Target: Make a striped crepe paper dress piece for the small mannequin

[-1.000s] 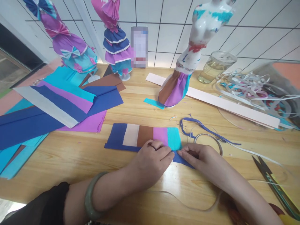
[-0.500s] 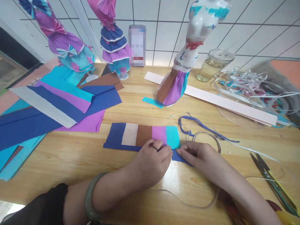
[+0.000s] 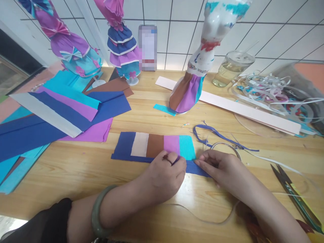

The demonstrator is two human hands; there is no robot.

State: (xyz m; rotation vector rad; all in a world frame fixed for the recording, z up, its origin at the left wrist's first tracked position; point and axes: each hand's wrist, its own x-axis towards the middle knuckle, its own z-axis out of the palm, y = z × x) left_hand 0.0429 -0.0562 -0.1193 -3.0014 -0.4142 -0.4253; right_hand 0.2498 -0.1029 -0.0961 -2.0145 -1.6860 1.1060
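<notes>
A striped panel [image 3: 155,145] of crepe-like paper lies flat before me, in blue, off-white, brown, purple and turquoise bands. Along its lower edge runs a blue crepe paper strip [image 3: 193,168], folded up against the panel at the left and lying wider at the right. My left hand [image 3: 167,175] has its fingers curled and pressed on the strip below the purple band; the fingertips are partly hidden. With thumb and forefinger, my right hand [image 3: 220,167] pinches the strip's upper edge near the turquoise corner.
Coloured sheets [image 3: 63,114] are heaped at the left. A half-dressed mannequin [image 3: 202,57] and two decorated dress figures [image 3: 124,47] stand behind, with a phone [image 3: 147,47]. At right are snips [image 3: 295,192], a metal bangle [image 3: 227,145], blue cord [image 3: 212,128], ribbon scraps [image 3: 265,87] and a cup [image 3: 229,71].
My right hand has slid slightly to the right along the blue strip, showing more of it between my hands. My left hand stays nearly in place.
</notes>
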